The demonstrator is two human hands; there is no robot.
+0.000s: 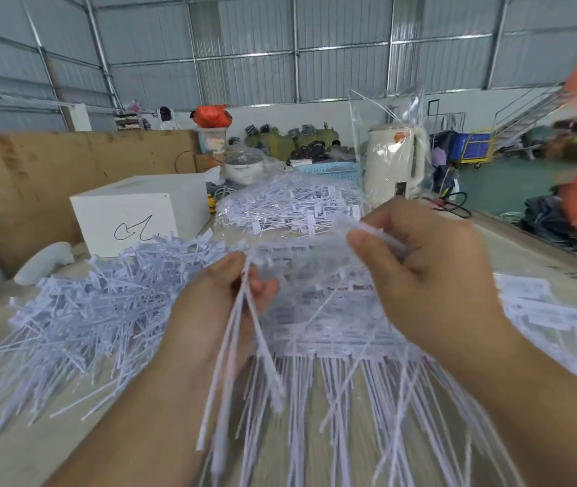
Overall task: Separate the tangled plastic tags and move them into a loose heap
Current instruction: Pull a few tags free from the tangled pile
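Observation:
White plastic tags with long thin tails cover the table. A loose heap of tags (104, 304) spreads at the left. A flatter, more ordered bunch of tags (332, 332) lies in the middle with tails pointing toward me. My left hand (216, 304) grips a few tags by their upper ends, and their tails hang down. My right hand (431, 261) is raised above the bunch and pinches a cluster of tag heads between thumb and fingers. A bag of tags (290, 205) sits farther back.
A white box (139, 212) stands behind the left heap. A cream kettle (394, 163) wrapped in clear plastic stands at the back right, beside a blue basket (329, 169). A cardboard sheet (51, 163) walls the left. The table edge (543, 240) runs along the right.

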